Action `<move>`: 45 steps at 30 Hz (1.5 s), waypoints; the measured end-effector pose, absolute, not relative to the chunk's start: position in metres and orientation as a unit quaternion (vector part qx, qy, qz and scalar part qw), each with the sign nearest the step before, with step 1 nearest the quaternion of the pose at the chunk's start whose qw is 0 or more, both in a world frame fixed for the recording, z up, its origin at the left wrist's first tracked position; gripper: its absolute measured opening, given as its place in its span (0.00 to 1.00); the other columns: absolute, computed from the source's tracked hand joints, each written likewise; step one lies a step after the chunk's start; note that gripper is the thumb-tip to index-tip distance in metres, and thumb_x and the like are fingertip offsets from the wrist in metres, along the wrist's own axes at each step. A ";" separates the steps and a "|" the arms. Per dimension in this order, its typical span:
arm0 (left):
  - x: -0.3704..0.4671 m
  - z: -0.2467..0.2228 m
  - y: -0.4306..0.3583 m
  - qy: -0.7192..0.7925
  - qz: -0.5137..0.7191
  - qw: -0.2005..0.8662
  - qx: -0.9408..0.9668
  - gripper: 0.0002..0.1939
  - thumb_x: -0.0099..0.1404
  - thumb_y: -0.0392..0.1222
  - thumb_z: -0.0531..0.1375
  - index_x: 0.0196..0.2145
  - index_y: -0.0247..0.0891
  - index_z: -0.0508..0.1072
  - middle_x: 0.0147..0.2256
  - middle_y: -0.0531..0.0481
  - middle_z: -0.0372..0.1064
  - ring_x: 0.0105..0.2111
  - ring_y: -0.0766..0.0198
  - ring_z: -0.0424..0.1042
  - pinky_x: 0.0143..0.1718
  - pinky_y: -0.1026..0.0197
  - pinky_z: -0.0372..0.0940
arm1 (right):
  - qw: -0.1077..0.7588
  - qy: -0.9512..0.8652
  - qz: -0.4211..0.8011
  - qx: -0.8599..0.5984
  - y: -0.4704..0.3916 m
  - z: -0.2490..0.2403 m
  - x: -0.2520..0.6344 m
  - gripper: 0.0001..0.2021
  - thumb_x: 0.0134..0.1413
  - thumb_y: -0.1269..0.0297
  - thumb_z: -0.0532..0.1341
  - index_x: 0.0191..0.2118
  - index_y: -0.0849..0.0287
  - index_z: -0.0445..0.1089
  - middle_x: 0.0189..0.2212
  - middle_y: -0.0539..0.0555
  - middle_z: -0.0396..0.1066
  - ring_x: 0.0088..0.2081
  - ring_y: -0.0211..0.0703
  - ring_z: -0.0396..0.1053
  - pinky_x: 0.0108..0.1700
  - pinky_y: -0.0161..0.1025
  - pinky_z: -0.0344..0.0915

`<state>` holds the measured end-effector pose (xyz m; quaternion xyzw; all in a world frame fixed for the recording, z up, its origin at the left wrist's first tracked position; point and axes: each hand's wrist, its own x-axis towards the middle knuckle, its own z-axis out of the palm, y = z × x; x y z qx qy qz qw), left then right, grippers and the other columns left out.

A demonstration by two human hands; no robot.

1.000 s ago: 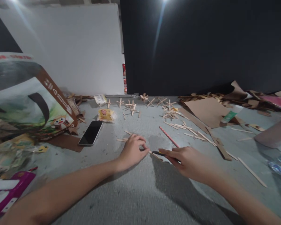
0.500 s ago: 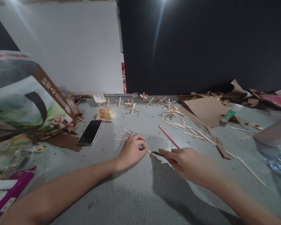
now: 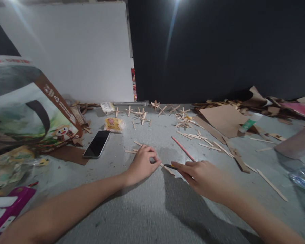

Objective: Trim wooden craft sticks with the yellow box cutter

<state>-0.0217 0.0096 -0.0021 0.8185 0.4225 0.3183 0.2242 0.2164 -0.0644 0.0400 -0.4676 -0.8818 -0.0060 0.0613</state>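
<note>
On the table [image 3: 132, 210], a thin wooden stick [image 3: 169, 170] is being pinched at one end by the left hand [image 3: 143, 163], apparently for steadiness; a slim dark tool [image 3: 169, 166] is being gripped by the right hand [image 3: 203, 176], its tip being angled close beside the stick.

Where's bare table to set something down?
Biggest patch: the table between left forearm and right forearm, partly shadowed. Smaller ones: between phone and left hand, and between left hand and stick crosses. Crowded: the back, with those crosses, and back right, with loose sticks and cardboard sheet.
</note>
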 end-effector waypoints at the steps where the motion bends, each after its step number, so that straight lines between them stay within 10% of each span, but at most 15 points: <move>1: -0.022 -0.002 0.010 0.423 0.318 0.224 0.819 0.14 0.63 0.34 0.69 0.22 0.40 0.72 0.36 0.48 0.73 0.46 0.53 0.69 0.52 0.51 0.63 | 0.065 -0.882 -0.004 -0.466 -0.065 0.040 0.217 0.23 0.66 0.74 0.55 0.62 0.53 0.73 0.30 0.53 0.80 0.27 0.42 0.76 0.26 0.38 0.46; 45: -0.021 -0.003 0.010 0.422 0.297 0.207 0.831 0.14 0.63 0.34 0.69 0.23 0.40 0.72 0.36 0.48 0.73 0.46 0.52 0.69 0.51 0.51 0.63 | 0.072 -0.871 0.018 -0.485 -0.068 0.043 0.205 0.19 0.67 0.72 0.56 0.58 0.55 0.76 0.24 0.52 0.76 0.22 0.39 0.71 0.25 0.34 0.50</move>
